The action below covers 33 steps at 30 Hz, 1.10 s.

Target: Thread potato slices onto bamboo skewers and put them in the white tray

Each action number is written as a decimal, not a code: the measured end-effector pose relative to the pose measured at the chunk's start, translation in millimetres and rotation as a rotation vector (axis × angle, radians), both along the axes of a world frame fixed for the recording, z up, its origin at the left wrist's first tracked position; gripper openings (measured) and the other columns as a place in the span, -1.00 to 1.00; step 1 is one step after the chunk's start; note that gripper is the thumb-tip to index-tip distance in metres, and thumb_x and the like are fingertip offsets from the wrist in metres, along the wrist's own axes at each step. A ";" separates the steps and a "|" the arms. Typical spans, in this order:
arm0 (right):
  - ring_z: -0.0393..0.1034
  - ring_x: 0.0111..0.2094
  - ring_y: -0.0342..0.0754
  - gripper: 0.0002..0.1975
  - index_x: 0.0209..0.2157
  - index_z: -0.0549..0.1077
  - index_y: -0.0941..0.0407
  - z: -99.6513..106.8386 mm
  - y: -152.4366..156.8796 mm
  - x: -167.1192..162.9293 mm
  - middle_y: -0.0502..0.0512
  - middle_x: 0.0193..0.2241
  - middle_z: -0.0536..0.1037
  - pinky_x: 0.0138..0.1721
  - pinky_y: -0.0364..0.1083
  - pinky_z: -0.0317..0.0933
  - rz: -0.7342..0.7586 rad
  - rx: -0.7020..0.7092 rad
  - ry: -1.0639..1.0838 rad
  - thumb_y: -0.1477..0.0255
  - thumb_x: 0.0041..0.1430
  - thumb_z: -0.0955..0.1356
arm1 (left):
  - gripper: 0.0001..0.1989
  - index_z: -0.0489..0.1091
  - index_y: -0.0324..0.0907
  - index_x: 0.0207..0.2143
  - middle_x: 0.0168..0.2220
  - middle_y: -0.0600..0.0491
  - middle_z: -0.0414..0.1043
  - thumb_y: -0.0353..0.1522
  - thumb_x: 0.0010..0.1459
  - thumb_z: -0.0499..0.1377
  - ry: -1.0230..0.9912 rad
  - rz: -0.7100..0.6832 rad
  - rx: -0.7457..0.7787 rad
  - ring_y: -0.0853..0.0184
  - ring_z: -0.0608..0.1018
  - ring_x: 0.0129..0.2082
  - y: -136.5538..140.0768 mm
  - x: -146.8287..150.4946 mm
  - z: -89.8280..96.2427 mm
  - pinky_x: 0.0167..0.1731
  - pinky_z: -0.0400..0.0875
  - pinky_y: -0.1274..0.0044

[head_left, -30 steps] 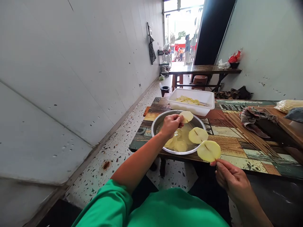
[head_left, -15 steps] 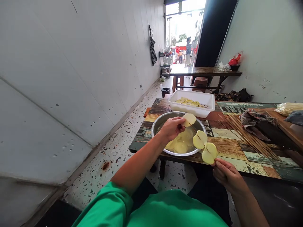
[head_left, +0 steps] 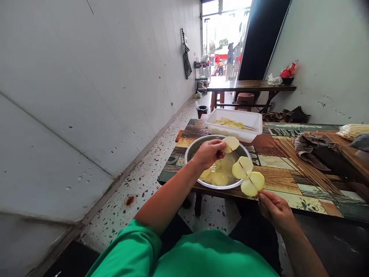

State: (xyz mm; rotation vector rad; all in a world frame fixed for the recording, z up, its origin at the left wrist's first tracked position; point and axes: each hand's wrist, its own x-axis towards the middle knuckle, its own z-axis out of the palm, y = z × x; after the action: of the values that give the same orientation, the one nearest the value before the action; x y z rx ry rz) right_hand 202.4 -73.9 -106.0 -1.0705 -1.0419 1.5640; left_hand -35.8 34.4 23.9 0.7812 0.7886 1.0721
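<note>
Above the metal basin (head_left: 221, 187), my left hand (head_left: 208, 154) pinches a pale potato slice (head_left: 231, 144) between thumb and fingers. A short dark line, apparently the skewer's tip, shows at that slice's lower edge. At the table's front edge my right hand (head_left: 273, 209) is closed round the lower end of a thin wooden skewer. Two potato slices (head_left: 253, 184) are threaded on this skewer, spread like wings to the right of the basin. Several more slices (head_left: 220, 177) lie in water in the basin, partly hidden by my left hand.
Behind the basin stands a white plastic tub (head_left: 250, 135) with skewered slices inside. Loose bamboo skewers (head_left: 307, 165) lie on the patterned table (head_left: 276, 186) to the right, beside a crumpled cloth (head_left: 313, 146). A wall runs along the left. Another table (head_left: 250, 85) stands further back.
My right hand has turned the skewer a little, so its slices have swung and shifted slightly left. My left hand keeps its slice in nearly the same place.
</note>
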 end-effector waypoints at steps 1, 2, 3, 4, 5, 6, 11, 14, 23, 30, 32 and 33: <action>-0.23 -0.71 -0.29 -0.69 -0.42 0.39 0.13 3.3 -1.0 -1.2 -0.24 -0.71 -0.06 -0.69 -0.21 -0.30 0.002 -0.010 0.019 0.17 0.11 0.43 | -0.88 0.41 -0.31 -0.45 -0.54 0.09 0.37 -0.45 -0.01 0.30 0.033 0.009 0.038 0.56 0.34 -0.61 -0.7 -0.3 1.1 -0.55 0.23 0.64; -0.24 -0.71 -0.29 -0.69 -0.43 0.39 0.13 6.5 -1.8 -2.4 -0.25 -0.71 -0.07 -0.69 -0.21 -0.30 0.004 -0.020 0.037 0.17 0.10 0.43 | -0.87 0.41 -0.31 -0.45 -0.54 0.09 0.37 -0.44 -0.02 0.31 0.060 0.013 0.070 0.56 0.35 -0.61 -1.3 -0.6 2.4 -0.55 0.23 0.64; -0.25 -0.71 -0.29 -0.69 -0.44 0.38 0.12 9.4 -2.6 -3.7 -0.25 -0.71 -0.08 -0.70 -0.22 -0.30 0.001 -0.028 0.051 0.17 0.09 0.43 | -0.87 0.42 -0.31 -0.44 -0.54 0.09 0.37 -0.43 -0.02 0.31 0.079 0.008 0.090 0.55 0.35 -0.61 -1.9 -1.0 3.6 -0.55 0.22 0.63; -0.25 -0.71 -0.30 -0.68 -0.45 0.38 0.12 11.9 -3.3 -5.1 -0.25 -0.71 -0.08 -0.71 -0.23 -0.30 -0.004 -0.032 0.059 0.17 0.08 0.44 | -0.87 0.42 -0.31 -0.44 -0.53 0.09 0.37 -0.43 -0.02 0.31 0.090 0.002 0.102 0.55 0.36 -0.61 -2.5 -1.4 4.8 -0.55 0.22 0.63; -0.26 -0.71 -0.30 -0.68 -0.46 0.38 0.12 14.0 -4.2 -6.4 -0.25 -0.72 -0.08 -0.71 -0.23 -0.29 -0.006 -0.032 0.057 0.16 0.07 0.44 | -0.89 0.42 -0.30 -0.45 -0.54 0.09 0.37 -0.43 -0.01 0.30 0.098 0.001 0.110 0.55 0.36 -0.62 -3.1 -1.7 5.8 -0.56 0.21 0.63; -0.25 -0.72 -0.30 -0.67 -0.47 0.38 0.12 15.5 -5.2 -7.7 -0.25 -0.72 -0.07 -0.72 -0.23 -0.28 -0.011 -0.027 0.044 0.15 0.06 0.44 | -0.90 0.41 -0.30 -0.46 -0.54 0.10 0.36 -0.44 -0.01 0.29 0.110 0.005 0.115 0.55 0.36 -0.63 -3.8 -2.0 6.5 -0.56 0.21 0.63; -0.03 -0.72 -0.21 -0.67 -0.43 0.46 0.10 15.1 -11.4 -10.5 -0.14 -0.74 0.11 -0.71 -0.18 -0.13 -0.237 0.128 -0.285 0.10 0.07 0.41 | -0.90 0.38 -0.29 -0.52 -0.60 0.15 0.28 -0.47 0.03 0.23 0.249 0.112 0.203 0.56 0.33 -0.65 -8.8 -2.5 8.2 -0.58 0.20 0.63; 0.08 -0.68 -0.15 -0.69 -0.40 0.51 0.09 13.1 -13.7 -10.7 -0.07 -0.72 0.24 -0.69 -0.16 -0.06 -0.310 0.216 -0.444 0.11 0.08 0.39 | -0.89 0.38 -0.28 -0.52 -0.61 0.15 0.27 -0.45 0.03 0.23 0.241 0.102 0.237 0.57 0.32 -0.65 -12.1 -4.0 10.3 -0.59 0.19 0.64; -0.13 -0.74 -0.25 -0.67 -0.39 0.49 0.13 21.4 -19.5 -22.1 -0.20 -0.75 0.01 -0.72 -0.20 -0.21 -0.169 0.064 -0.146 0.11 0.07 0.41 | -0.83 0.39 -0.29 -0.53 -0.56 0.12 0.33 -0.39 -0.05 0.32 0.197 -0.045 0.196 0.58 0.33 -0.63 -14.3 -10.2 6.9 -0.57 0.21 0.65; 0.17 -0.71 -0.12 -0.64 -0.31 0.59 0.10 28.5 -13.8 -18.9 -0.04 -0.74 0.34 -0.68 -0.14 0.03 -0.320 0.310 -0.526 0.11 0.15 0.34 | -0.76 0.45 -0.31 -0.39 -0.51 0.09 0.39 -0.29 -0.03 0.33 0.081 0.012 0.141 0.52 0.40 -0.57 -13.7 -5.1 -10.9 -0.49 0.29 0.62; 0.34 -0.61 -0.03 -0.66 -0.35 0.60 0.09 30.6 -10.0 -18.0 0.05 -0.65 0.48 -0.60 -0.11 0.16 -0.442 0.386 -0.618 0.12 0.12 0.35 | -0.71 0.46 -0.30 -0.30 -0.45 0.04 0.45 -0.24 0.01 0.31 0.084 0.034 0.134 0.47 0.46 -0.51 -14.7 -6.4 -19.0 -0.42 0.35 0.58; 0.41 -0.53 0.02 -0.67 -0.37 0.60 0.08 31.3 -8.1 -18.0 0.09 -0.58 0.55 -0.54 -0.09 0.23 -0.506 0.420 -0.652 0.11 0.09 0.36 | -0.69 0.46 -0.30 -0.26 -0.43 0.02 0.48 -0.24 0.03 0.29 0.131 0.086 0.150 0.46 0.47 -0.50 -15.4 -7.4 -23.5 -0.40 0.36 0.57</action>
State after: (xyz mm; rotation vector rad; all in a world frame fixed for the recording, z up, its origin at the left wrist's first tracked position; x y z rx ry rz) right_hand 184.3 -82.1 -74.7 -1.4315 -1.3146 0.5558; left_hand -43.2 19.0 0.4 0.9590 0.8659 1.1758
